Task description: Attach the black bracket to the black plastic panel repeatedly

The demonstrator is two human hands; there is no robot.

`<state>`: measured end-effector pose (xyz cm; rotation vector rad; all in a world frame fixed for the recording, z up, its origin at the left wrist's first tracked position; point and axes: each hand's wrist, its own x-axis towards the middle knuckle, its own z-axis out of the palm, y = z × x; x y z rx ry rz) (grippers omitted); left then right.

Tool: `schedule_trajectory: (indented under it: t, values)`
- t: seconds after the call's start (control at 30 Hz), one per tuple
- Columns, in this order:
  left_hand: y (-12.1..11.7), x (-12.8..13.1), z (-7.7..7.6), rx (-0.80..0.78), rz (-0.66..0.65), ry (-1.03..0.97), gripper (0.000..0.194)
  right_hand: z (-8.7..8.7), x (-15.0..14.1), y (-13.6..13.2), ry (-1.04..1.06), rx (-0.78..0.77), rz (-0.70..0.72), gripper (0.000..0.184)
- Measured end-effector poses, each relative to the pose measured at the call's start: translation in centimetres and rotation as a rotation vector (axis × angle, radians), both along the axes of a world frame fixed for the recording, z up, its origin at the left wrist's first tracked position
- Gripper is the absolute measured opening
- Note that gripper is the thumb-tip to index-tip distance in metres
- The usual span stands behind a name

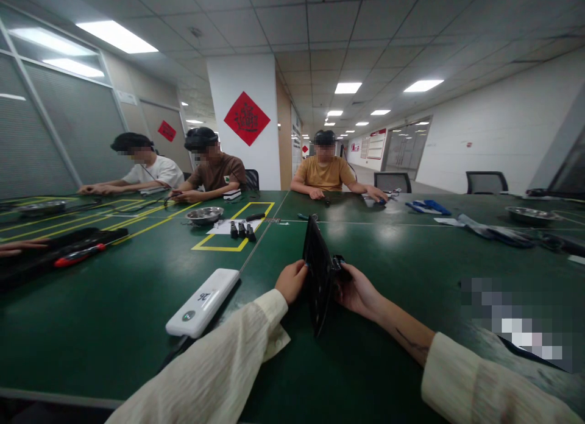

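Observation:
A thin flat black panel (317,284) stands on edge in front of me, seen almost side-on. My left hand (291,281) grips its left face near the middle, fingers closed. On the other side, my right hand (359,295) pinches a small black part (340,267) against or close to the panel's right face. Whether that part is fixed to the panel I cannot tell. Left of my left hand, a white power bank (203,302) marked 26 lies on the green table (365,375), with a black cable at its near end.
Several small black parts (243,231) stand by white paper inside yellow tape. Metal bowls (205,215) sit left and far right. A red-and-black tool (80,255) lies left, beside another person's hand (22,247). Blue cloth (427,207) lies right. Three people sit across the table.

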<state>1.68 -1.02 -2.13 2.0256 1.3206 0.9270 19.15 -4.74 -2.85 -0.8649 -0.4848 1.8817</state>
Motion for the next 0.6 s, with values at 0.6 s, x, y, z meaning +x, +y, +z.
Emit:
schedule_trajectory:
  t: [0.6]
  values:
    - [-0.31,0.30,-0.33,-0.115,-0.026,-0.200,0.007,-0.53,0.36,0.26,-0.019,0.019,0.014,0.029]
